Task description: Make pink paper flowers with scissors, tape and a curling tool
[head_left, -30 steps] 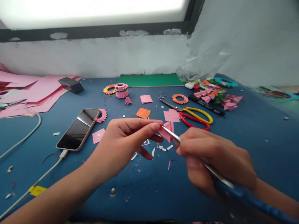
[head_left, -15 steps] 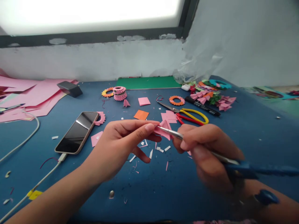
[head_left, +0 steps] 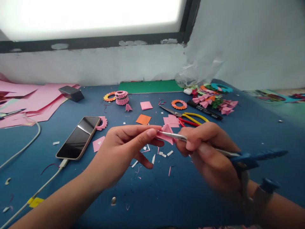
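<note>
Nearest the camera, the right hand (head_left: 209, 156) grips a blue-handled tool (head_left: 247, 158) close to its metal shaft, fingers closed round it (the handle end is blurred, so its exact kind cannot be told); the shaft's long axis runs nearly level, from the right toward the left, with the thin tip touching the folded pink paper piece (head_left: 166, 134); that piece lies just left of the right hand and is pinched at its left edge between thumb and forefinger of the left hand (head_left: 128, 146), whose other fingers hang loose, so both hands meet at it above the blue worktop (head_left: 166, 197); white and pink paper scraps (head_left: 164, 154) lie beneath; left of the hands a phone (head_left: 78, 137) rests on its cable; beyond, yellow-and-red scissors (head_left: 190, 119), an orange square (head_left: 143, 119), and a stack of pink paper rings (head_left: 121, 97).
</note>
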Demonstrator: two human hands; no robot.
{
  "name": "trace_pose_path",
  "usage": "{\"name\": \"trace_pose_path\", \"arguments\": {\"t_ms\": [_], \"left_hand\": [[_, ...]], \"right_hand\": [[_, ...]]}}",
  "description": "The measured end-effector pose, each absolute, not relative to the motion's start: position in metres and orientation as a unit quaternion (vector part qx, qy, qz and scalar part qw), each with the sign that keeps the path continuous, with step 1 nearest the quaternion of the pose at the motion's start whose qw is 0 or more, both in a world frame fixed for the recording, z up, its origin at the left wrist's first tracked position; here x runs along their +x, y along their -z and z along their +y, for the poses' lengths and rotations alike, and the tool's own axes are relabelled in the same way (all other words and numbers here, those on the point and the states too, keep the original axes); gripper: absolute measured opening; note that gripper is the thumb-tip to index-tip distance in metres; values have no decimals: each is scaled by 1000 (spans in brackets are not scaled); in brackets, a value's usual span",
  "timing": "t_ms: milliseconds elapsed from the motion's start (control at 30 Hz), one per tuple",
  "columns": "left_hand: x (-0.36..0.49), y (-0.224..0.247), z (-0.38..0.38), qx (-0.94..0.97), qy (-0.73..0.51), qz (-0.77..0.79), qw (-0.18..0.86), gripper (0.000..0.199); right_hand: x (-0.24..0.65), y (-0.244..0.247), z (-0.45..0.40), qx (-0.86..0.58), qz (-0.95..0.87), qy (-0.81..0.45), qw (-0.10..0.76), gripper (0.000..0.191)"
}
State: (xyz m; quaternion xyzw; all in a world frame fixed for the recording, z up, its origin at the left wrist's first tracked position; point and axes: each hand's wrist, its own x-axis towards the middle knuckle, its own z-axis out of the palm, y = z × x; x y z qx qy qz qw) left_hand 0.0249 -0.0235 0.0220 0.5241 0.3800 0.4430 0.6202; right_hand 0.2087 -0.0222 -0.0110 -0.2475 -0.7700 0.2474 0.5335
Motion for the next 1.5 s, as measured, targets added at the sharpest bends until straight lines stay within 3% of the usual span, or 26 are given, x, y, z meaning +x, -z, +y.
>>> {"name": "trace_pose_path", "arguments": {"t_ms": [133,400,967,1233,1500], "left_hand": [[25,-21,-25,522,-445,380,621,12],[24,-23,-25,536,-429,400,607,24],[23,-23,-28,530,-441,369,623,14],[27,-20,-28,525,-462,376,608,12],[28,-18,-28,526,-459,364,617,13]], "right_hand": [[209,10,-24,-198,-746,-304,558,16],[209,3,-24,-159,-779,-257,549,20],[205,6,-29,-166,-765,-244,572,27],[203,-9,-35,-206,-795,-129,556,25],[204,-11,-34,-191,-803,-129,549,29]]}}
